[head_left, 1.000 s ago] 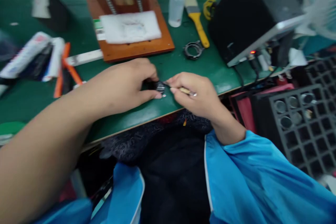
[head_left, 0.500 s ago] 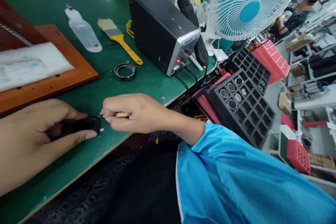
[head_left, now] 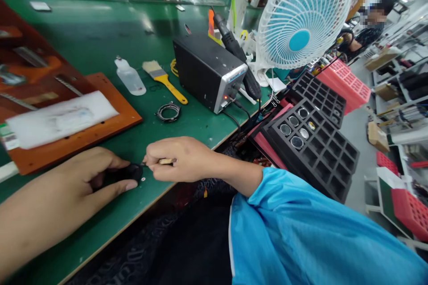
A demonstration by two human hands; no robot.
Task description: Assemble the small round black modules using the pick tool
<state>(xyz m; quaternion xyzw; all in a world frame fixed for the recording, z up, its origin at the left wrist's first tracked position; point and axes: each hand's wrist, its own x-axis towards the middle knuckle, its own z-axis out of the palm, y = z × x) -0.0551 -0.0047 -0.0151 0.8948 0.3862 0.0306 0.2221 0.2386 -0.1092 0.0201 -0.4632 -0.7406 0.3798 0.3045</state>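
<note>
My left hand lies low over the green bench, thumb and fingers closed around a dark rounded piece. Its exact kind is hard to tell, as the fingers cover much of it. Close on its right, my right hand is wrapped round a small tool with a pale wooden handle. The tool's tip is at the right edge of the dark piece; whether it touches cannot be made out. A tiny white dot with a red centre is beside the piece. Beyond the hands sits a black ring-shaped part.
Behind stand a yellow-handled brush, a clear squeeze bottle, a black power unit and a white fan. An orange-brown fixture is at left. Black compartment trays with watch-like discs are beyond the bench edge.
The camera view has tilted up, showing more of the far bench, so everything sits lower in view. Both hands keep the same grip close together over the dark piece.
</note>
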